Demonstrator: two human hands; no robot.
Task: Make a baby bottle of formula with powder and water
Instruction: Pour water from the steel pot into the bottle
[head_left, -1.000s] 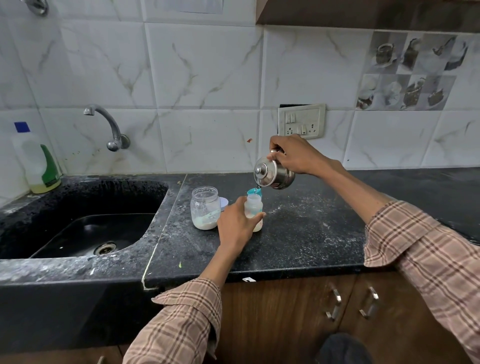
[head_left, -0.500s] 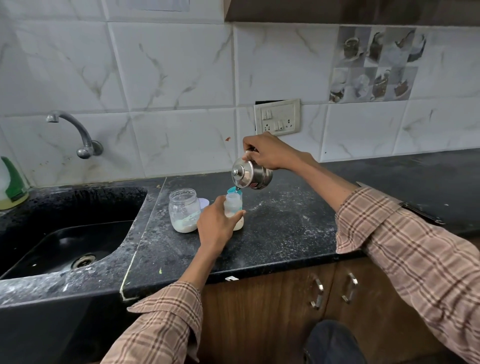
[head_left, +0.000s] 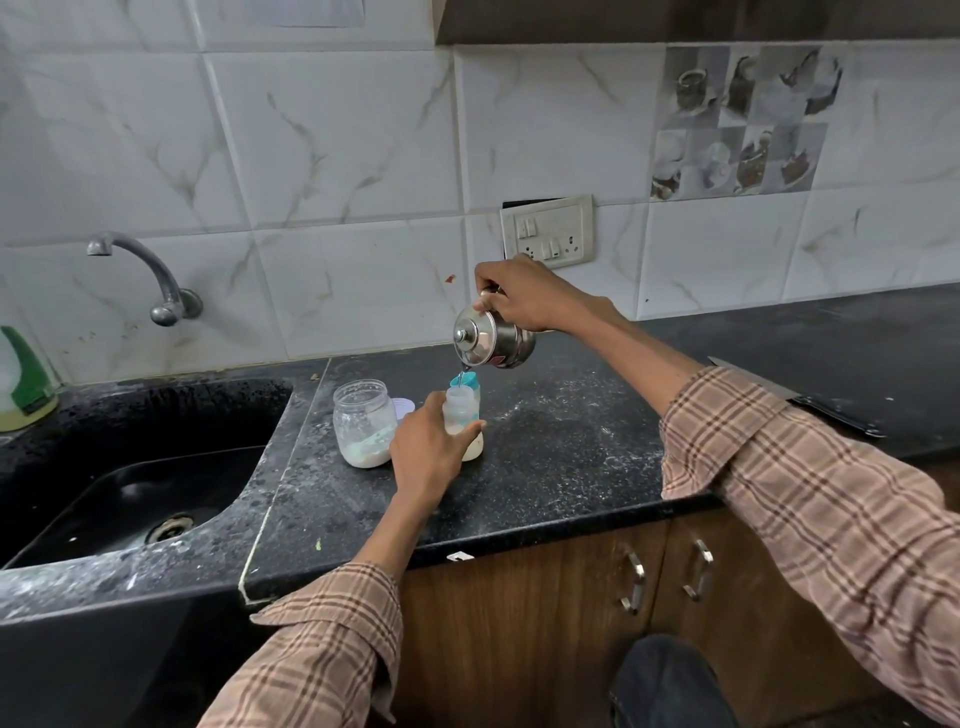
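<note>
The head view looks down on a dark speckled bench (head_left: 545, 467) dusted with white powder. The baby bottle (head_left: 461, 415) stands upright on it, near the middle, a pale layer showing at its bottom. The left hand (head_left: 428, 452) wraps around the bottle from the near side, fingers (head_left: 470, 428) clamped on its body. Above it the right hand (head_left: 524, 296) grips a small steel kettle (head_left: 491, 343) by its handle, fingers closed on it; the kettle is tilted, lid facing the camera, and a thin stream of water falls from its spout into the bottle's blue-rimmed mouth. Just left of the bottle stands an open glass jar (head_left: 363, 423) with white powder at the bottom. A black sink (head_left: 130, 488) lies further left, under a wall tap (head_left: 150, 275).
</note>
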